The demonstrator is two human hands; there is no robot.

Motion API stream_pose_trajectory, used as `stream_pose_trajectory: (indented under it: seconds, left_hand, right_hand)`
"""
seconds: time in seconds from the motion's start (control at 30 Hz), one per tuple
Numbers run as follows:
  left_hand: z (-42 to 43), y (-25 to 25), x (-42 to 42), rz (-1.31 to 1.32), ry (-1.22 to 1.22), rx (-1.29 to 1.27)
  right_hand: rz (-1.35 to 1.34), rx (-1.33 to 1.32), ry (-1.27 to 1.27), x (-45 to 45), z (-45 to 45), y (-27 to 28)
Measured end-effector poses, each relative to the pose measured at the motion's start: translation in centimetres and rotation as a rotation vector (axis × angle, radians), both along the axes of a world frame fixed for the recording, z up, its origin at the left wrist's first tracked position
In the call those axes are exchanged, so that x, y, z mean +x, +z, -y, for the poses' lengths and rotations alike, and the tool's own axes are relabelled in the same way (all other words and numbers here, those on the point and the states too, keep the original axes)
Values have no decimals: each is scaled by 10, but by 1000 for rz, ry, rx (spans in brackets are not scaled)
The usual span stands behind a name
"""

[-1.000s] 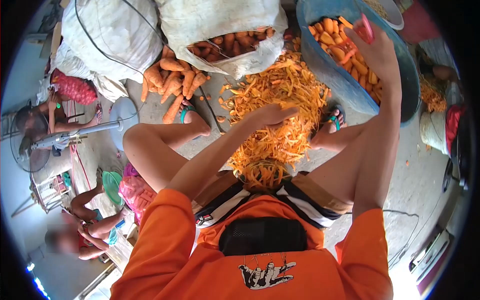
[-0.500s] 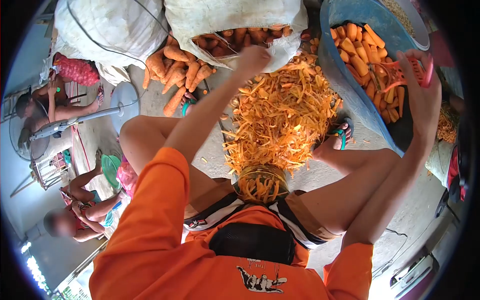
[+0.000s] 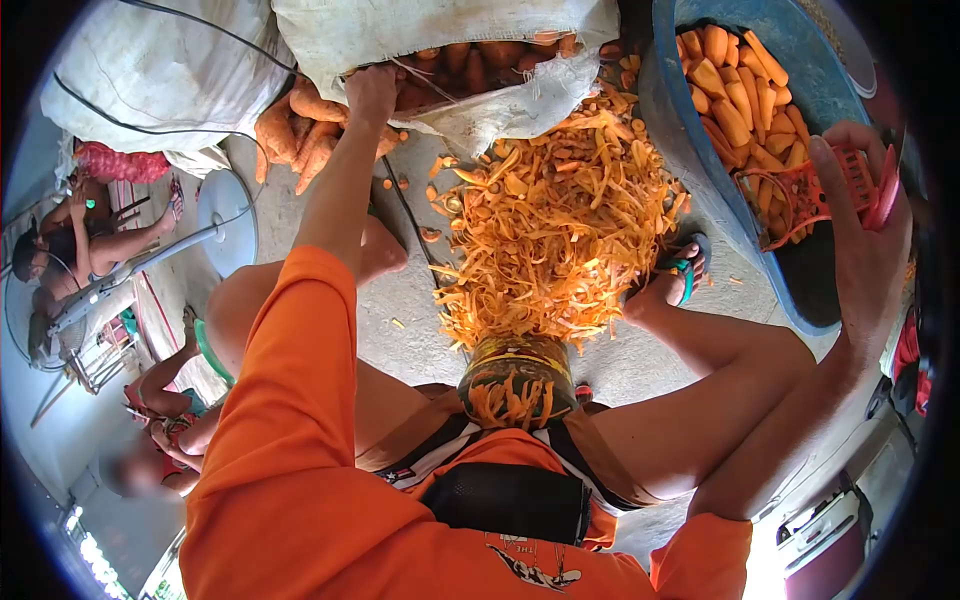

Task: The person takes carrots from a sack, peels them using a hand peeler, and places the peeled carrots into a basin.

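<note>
At the left end of the opening of a white sack [image 3: 440, 28] full of unpeeled carrots [image 3: 475, 70] is my left hand [image 3: 372, 92]. Its fingers are partly hidden by the sack edge, and what they hold cannot be made out. My right hand [image 3: 865, 205] grips a red peeler [image 3: 825, 188] at the right, over the edge of a blue basin [image 3: 700, 190]. Peeled carrots [image 3: 735, 95] lie inside the basin. Orange peelings [image 3: 565, 220] form a heap between my feet, behind a yellowish container [image 3: 517, 360] that also has peelings on it.
Loose unpeeled carrots [image 3: 305, 130] lie beside a second white sack [image 3: 170, 60]. A black cord crosses the floor near my left foot. At the left are a fan [image 3: 228, 215], a red net bag [image 3: 120, 163] and two other people sitting. A sandal [image 3: 690, 268] is on my right foot.
My left hand has moved left and forward, from over the peelings to the sack's opening. My right hand, with the peeler, has shifted right and closer to me, away from the basin's middle.
</note>
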State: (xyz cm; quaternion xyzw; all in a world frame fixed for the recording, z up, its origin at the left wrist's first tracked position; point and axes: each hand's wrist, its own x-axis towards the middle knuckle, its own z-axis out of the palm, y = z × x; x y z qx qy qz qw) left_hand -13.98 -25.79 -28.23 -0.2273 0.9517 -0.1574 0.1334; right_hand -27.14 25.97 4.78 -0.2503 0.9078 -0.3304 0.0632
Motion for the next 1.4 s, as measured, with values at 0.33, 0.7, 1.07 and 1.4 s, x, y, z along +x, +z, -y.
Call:
stream_pose_trajectory:
  seconds: [0.33,0.7,1.07,1.4]
  left_hand:
    - [4,12,-4,61,-51,26]
    - [20,-10,3,115,-169,-51]
    - [-47,16,21,-239,-22,212]
    - [-137,25,32,66,-63,376]
  right_hand:
    - [-32,-87,42,15,4,-6]
    - [29,-54,14,16,17,-11]
    - [144,32,-67,13,-3,-12]
    - [151,-93,28,17,10,-10]
